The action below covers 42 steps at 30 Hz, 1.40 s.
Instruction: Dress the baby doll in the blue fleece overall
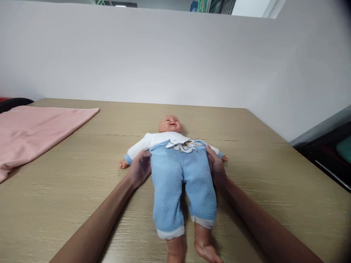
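Note:
A baby doll (pixel 170 124) lies on its back on the wooden table, head away from me and bare feet toward me. It wears a white long-sleeved top (pixel 159 137) with blue cuffs and fluffy light-blue pants (pixel 167 179) with white hems. My left hand (pixel 141 168) grips the pants at the waist on the left side, thumb on top. On the opposite side my right hand (pixel 215 166) holds the waistband the same way. A printed white flap (pixel 186 145) folds over the waist's middle. The undersides of my fingers are hidden by the cloth.
A pink cloth (pixel 41 128) is spread over the table's left side. The wooden table (pixel 260 175) meets a pale wall (pixel 153 58) at the back. A black object (pixel 326 149) stands beyond the right edge, and a dark curved thing (pixel 15 103) shows at far left.

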Tool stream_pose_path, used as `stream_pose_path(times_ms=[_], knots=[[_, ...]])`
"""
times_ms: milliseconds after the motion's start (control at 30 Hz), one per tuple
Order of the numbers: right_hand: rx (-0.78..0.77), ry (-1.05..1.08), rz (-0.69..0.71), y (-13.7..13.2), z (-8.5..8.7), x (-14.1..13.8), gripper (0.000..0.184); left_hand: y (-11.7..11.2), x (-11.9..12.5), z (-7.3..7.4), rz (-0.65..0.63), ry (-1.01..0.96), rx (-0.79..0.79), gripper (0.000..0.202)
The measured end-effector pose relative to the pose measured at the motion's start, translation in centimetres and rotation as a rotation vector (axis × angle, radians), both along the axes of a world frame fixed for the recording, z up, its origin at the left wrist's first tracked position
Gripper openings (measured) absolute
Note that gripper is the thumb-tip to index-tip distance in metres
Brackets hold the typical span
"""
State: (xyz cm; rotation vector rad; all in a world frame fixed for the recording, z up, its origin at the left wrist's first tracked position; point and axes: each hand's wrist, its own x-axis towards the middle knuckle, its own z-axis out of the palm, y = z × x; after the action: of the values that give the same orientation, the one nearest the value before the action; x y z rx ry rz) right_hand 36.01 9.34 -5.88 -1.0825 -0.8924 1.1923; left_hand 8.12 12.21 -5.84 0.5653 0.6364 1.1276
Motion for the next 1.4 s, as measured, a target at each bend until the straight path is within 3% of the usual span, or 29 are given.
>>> stream_pose_path(times_ms=[133,333,467,700,833,967,1067,1167,1267,1333,1400], knots=[[0.021,-0.162,0.034,1.0,0.1,0.5,0.047,0.4,-1.7,-0.5,-0.150,0.066,0.111,0.015],[0.006,-0.278,0.216,2.7,2.2,1.0,0.045,0.5,-3.3,0.1,-0.220,0.165,0.278,0.031],[0.038,-0.316,0.213,3.4,2.5,0.4,0.053,0.4,-3.2,-0.1,-0.087,0.226,0.269,0.029],[0.147,-0.509,-0.015,5.1,2.0,-1.4,0.046,0.6,-2.8,-0.1,0.270,0.579,0.342,0.039],[0.202,-0.673,-0.084,6.7,4.4,-2.5,0.029,0.7,-2.6,0.1,0.341,0.616,0.376,0.038],[0.303,-0.832,-0.038,9.0,8.6,-6.2,0.014,0.8,-2.3,-0.2,0.378,0.634,0.436,0.035],[0.431,-1.161,0.233,11.4,11.6,-10.8,0.016,0.5,-1.8,-0.3,0.489,0.656,0.462,0.031],[0.457,-1.464,0.725,14.2,12.8,-15.9,0.025,-0.2,-1.3,-0.1,0.541,0.653,0.453,0.028],[0.457,-1.522,1.061,16.6,11.8,-20.0,0.039,-0.6,-1.0,0.0,0.527,0.633,0.424,0.026],[0.472,-1.560,1.176,17.4,10.6,-21.7,0.043,-0.7,-1.1,-0.1,0.518,0.625,0.415,0.026],[0.510,-1.592,1.213,17.7,9.8,-22.2,0.034,-0.6,-1.3,-0.1,0.524,0.644,0.417,0.026]])
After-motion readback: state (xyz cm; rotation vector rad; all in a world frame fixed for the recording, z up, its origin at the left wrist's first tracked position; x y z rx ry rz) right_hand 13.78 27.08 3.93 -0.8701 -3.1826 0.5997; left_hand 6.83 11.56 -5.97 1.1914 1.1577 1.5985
